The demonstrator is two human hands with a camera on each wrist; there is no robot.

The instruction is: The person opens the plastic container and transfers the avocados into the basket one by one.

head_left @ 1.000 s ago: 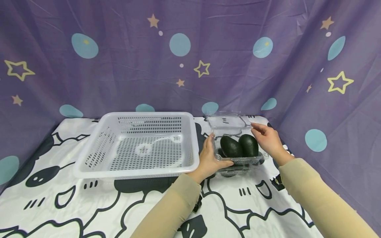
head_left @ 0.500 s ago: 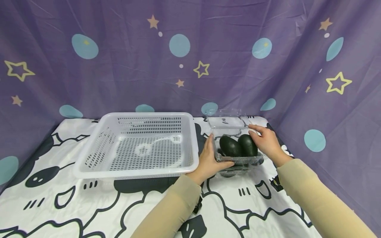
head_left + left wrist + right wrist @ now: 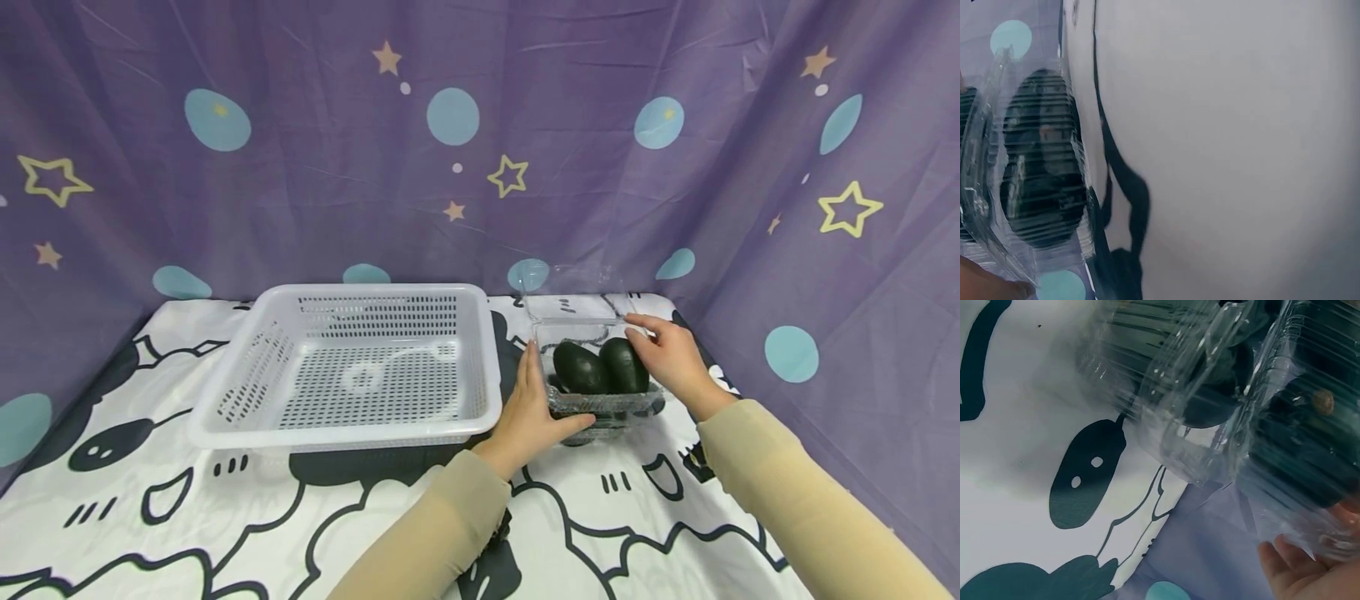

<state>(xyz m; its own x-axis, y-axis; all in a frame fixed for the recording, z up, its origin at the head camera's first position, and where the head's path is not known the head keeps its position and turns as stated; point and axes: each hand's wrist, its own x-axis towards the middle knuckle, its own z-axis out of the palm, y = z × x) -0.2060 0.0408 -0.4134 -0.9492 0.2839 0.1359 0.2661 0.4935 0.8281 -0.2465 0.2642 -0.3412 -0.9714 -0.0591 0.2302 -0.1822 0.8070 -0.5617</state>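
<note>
An unlidded clear plastic clamshell container (image 3: pixel 637 403) stands on the right of the table, its lid (image 3: pixel 577 287) tilted up at the back. Two dark green avocados (image 3: pixel 581 369) show at its top, and more dark green shapes show through its ribbed wall. In the left wrist view an avocado (image 3: pixel 1044 162) lies behind that wall. My left hand (image 3: pixel 528 421) rests along the left side, fingers straight, thumb across the front. My right hand (image 3: pixel 667 354) is at the back right corner, fingertips near the right avocado; its fingers (image 3: pixel 1294 565) lie beside the plastic edge.
A white perforated plastic basket (image 3: pixel 487 375) stands left of the container, close to my left hand. The tablecloth (image 3: pixel 247 517) is white with black cartoon prints. A purple curtain (image 3: pixel 315 217) with stars and dots hangs right behind the table.
The lid has risen more upright at the back. My right hand has shifted slightly left toward the right avocado. The left hand has lowered a little, its thumb now straighter along the front.
</note>
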